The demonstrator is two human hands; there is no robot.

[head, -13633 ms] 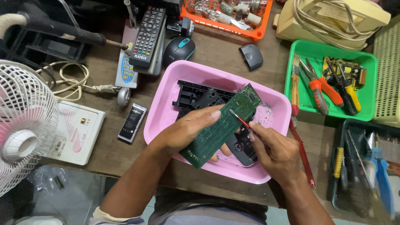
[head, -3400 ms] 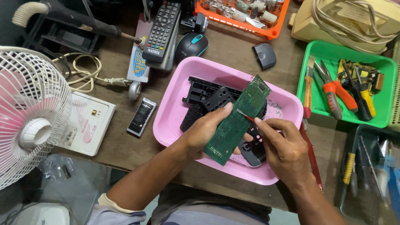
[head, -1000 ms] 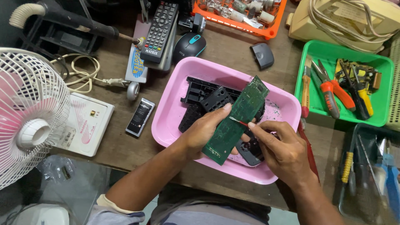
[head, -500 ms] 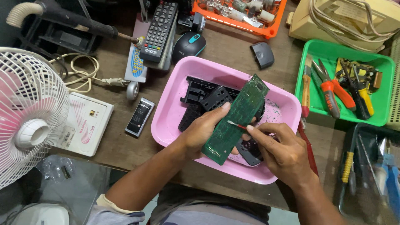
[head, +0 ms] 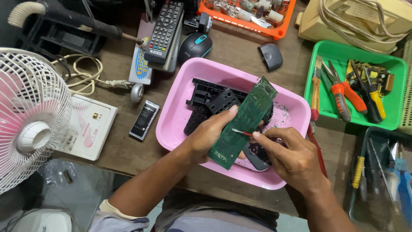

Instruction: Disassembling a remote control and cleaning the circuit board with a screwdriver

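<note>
My left hand (head: pixel 207 136) grips a long green circuit board (head: pixel 245 121) from below and tilts it over a pink plastic tub (head: pixel 176 107). My right hand (head: pixel 292 158) pinches a thin red-handled tool (head: pixel 243 132), and its tip rests on the board's lower half. Black plastic remote casing parts (head: pixel 210 99) lie in the tub under the board. A dark rounded piece (head: pixel 256 156) sits in the tub below my right hand.
A white table fan (head: pixel 30 129) stands at the left beside a white box (head: pixel 88 129) and a small battery (head: pixel 144 119). Remotes (head: pixel 164 30), a mouse (head: pixel 195 44) and an orange tray (head: pixel 253 13) lie behind. A green tray (head: pixel 397 92) of pliers and screwdrivers sits right.
My right hand has shifted the tool tip slightly down and left along the board. The left hand keeps the board in the same place.
</note>
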